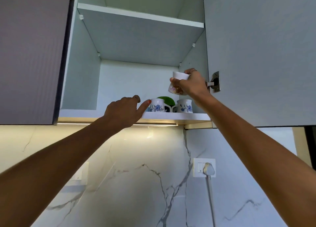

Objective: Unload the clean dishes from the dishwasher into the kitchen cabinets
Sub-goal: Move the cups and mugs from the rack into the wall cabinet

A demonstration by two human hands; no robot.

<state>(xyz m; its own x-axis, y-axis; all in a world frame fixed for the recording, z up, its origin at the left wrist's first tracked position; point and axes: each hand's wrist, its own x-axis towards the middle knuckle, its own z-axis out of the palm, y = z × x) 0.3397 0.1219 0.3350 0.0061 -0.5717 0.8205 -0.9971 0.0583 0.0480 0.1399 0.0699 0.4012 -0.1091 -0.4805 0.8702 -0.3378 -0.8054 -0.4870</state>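
Note:
I look up into an open wall cabinet whose bottom shelf [172, 116] carries two white mugs with blue flowers, one [157, 105] on the left and one [185, 106] on the right. A green dish [166, 100] shows behind them. My right hand [191, 84] holds a white cup with a pink flower print [177, 85] in the air above the right mug. My left hand [125, 109] rests on the shelf's front edge, its thumb touching the left mug and its fingers apart.
An upper shelf [140, 14] spans the cabinet above. The open door [256, 55] with its hinge [214, 82] stands at the right, a shut door [30, 55] at the left. Below are a marble backsplash and a wall socket [204, 169] with a white plug.

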